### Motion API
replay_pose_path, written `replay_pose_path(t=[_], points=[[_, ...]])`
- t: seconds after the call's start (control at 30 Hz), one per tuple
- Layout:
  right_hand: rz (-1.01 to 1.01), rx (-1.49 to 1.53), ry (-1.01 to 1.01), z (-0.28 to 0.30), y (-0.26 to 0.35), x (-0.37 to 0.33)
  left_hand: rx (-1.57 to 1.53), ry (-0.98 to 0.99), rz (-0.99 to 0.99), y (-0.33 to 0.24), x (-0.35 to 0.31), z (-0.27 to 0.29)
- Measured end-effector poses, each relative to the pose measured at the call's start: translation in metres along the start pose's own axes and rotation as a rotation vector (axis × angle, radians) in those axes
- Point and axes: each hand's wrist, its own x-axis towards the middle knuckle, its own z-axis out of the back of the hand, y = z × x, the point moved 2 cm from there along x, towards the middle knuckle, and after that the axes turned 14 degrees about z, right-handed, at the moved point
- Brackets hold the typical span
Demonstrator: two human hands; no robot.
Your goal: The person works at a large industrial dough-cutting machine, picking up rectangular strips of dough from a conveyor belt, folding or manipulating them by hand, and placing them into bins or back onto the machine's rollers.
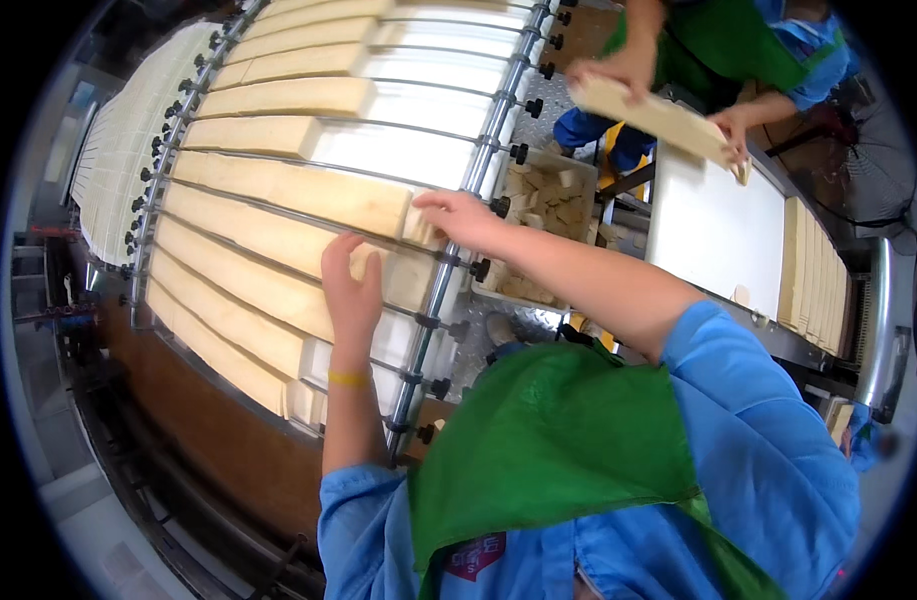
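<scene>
Our left hand, thumb and fingers parted, is over a pale slab on the white conveyor, while our right hand is at the adjacent slab's near end, its grip indeterminable.

Left hand curved, thumb apart from fingers; right hand pointing leftward, forearm outstretched.
</scene>
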Motion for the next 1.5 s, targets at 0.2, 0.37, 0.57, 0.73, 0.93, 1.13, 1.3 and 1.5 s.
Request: replay_pose_path(t=[0.2, 0.37, 0.57, 0.73, 0.93, 1.13, 1.3, 1.5], points=[[-0.047, 0.289, -0.156, 0.073, -0.015, -0.074, -0.112, -0.065, 0.153, -0.003, -0.049, 0.002], [-0.214, 0.228, -0.122, 0.128, -0.075, -0.157, -0.231, -0.020, 0.067, -0.030, -0.056, -0.024], [-0.130, 0.259, -0.460, 0.178, -0.101, -0.265, -0.314, 0.147, 0.015, -0.101, -0.051, -0.081], [-0.140, 0.233, -0.901, 0.250, -0.114, -0.359, -0.358, 0.328, -0.080, -0.172, -0.067, -0.147], [-0.101, 0.249, -1.562, 0.344, -0.179, -0.487, -0.329, 0.478, -0.135, -0.257, -0.105, -0.217], [-0.064, 0.262, -2.044, 0.421, -0.223, -0.548, -0.258, 0.590, -0.176, -0.321, -0.133, -0.261], [-0.224, -0.103, -2.018, 0.451, -0.246, -0.545, -0.164, 0.673, -0.254, -0.358, -0.133, -0.292], [-0.460, -0.527, -1.913, 0.445, -0.233, -0.529, -0.024, 0.858, -0.381, -0.418, -0.124, -0.367]])
